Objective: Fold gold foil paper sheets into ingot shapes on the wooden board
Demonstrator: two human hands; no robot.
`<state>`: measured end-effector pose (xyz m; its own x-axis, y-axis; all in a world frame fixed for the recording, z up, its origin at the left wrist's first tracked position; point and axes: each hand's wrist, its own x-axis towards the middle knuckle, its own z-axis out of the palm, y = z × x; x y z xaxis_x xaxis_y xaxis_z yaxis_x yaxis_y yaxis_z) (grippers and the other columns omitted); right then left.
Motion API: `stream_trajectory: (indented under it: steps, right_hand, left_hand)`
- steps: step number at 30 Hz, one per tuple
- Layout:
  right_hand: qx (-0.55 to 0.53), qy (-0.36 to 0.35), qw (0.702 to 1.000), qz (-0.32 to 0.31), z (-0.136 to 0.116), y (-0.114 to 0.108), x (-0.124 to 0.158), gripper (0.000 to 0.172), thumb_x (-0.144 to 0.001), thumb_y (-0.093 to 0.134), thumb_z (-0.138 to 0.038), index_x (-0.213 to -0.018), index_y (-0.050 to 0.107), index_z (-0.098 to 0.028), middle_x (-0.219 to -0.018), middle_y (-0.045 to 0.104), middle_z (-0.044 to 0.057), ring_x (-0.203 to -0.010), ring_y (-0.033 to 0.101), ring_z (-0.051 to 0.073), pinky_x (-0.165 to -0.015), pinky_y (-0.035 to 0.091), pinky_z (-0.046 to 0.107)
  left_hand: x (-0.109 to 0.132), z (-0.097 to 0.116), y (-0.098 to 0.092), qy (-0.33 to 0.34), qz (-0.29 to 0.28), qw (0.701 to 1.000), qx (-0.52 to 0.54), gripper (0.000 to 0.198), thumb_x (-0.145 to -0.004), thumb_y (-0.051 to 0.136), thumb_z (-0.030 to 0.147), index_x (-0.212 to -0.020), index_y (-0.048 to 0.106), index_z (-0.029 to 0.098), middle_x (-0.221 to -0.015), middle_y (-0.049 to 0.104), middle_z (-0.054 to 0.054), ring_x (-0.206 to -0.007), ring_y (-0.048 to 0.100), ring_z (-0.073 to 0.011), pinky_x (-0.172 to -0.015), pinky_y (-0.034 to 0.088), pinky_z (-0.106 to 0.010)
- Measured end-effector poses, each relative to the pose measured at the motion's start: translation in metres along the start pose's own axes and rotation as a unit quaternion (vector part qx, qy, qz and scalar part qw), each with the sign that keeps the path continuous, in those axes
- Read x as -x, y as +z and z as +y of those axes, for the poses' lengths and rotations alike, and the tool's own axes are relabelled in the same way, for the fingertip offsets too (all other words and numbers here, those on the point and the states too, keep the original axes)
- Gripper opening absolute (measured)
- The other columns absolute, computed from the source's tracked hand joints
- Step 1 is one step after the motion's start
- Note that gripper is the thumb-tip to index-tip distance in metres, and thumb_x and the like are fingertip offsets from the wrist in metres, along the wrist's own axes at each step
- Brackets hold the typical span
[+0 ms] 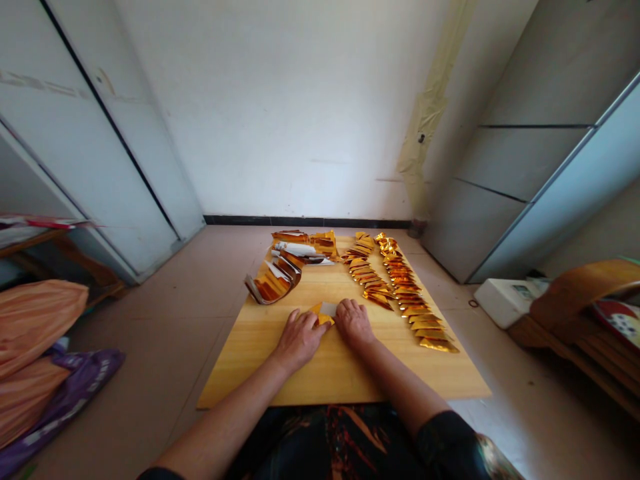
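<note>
A partly folded sheet of gold foil paper (327, 309) lies on the wooden board between my hands, its pale back showing on the right. My left hand (300, 339) grips its left side, fingers bent over the gold part. At the right edge, my right hand (354, 321) has its fingers curled down onto the paper; their tips are partly hidden. Beyond my left hand is a curved stack of loose gold foil sheets (274, 281). To the right, folded gold foil pieces (413, 300) overlap in a long row, with a shorter row (367, 277) beside it.
The wooden board (260, 373) stands low in front of my lap. More foil sheets (325, 243) and a white roll-like bundle (295, 249) sit at its far left. Plastic bags (45, 373) lie left, a white box (505, 300) and wooden chair (575, 313) right.
</note>
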<state>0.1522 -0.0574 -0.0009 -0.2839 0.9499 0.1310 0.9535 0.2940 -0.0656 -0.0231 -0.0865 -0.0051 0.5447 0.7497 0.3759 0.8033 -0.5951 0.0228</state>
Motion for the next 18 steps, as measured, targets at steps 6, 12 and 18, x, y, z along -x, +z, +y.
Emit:
stream_trajectory:
  steps: [6,12,18]
  right_hand:
    - [-0.028,0.027,0.999,0.01,0.003,0.004,0.0,0.008,-0.089,0.052,-0.023,-0.092,0.059,-0.019,-0.101,0.059,0.008,-0.096,0.048,0.021,-0.077,0.034,0.032]
    - [-0.065,0.033,0.997,0.037,0.007,0.011,0.0,0.006,-0.088,0.054,-0.024,-0.086,0.058,-0.021,-0.098,0.059,0.005,-0.094,0.049,0.02,-0.076,0.033,0.03]
    - [-0.086,0.021,0.996,0.034,0.008,0.008,0.001,0.006,-0.088,0.051,-0.019,-0.085,0.057,-0.02,-0.099,0.059,0.005,-0.094,0.049,0.019,-0.076,0.034,0.028]
  left_hand:
    - [-0.002,0.003,-0.001,-0.019,-0.009,1.0,0.009,0.024,-0.09,0.05,0.025,-0.107,0.065,0.032,-0.088,0.06,-0.005,-0.089,0.054,-0.0193,-0.087,0.037,-0.039]
    - [-0.005,0.007,-0.008,-0.043,-0.029,0.998,0.019,0.026,-0.086,0.054,0.022,-0.107,0.066,0.032,-0.089,0.06,-0.005,-0.09,0.054,-0.0209,-0.082,0.038,-0.037]
    - [-0.005,0.007,-0.007,-0.046,-0.023,0.998,0.027,0.026,-0.085,0.055,0.022,-0.105,0.066,0.031,-0.088,0.059,-0.006,-0.09,0.054,-0.0205,-0.082,0.039,-0.036]
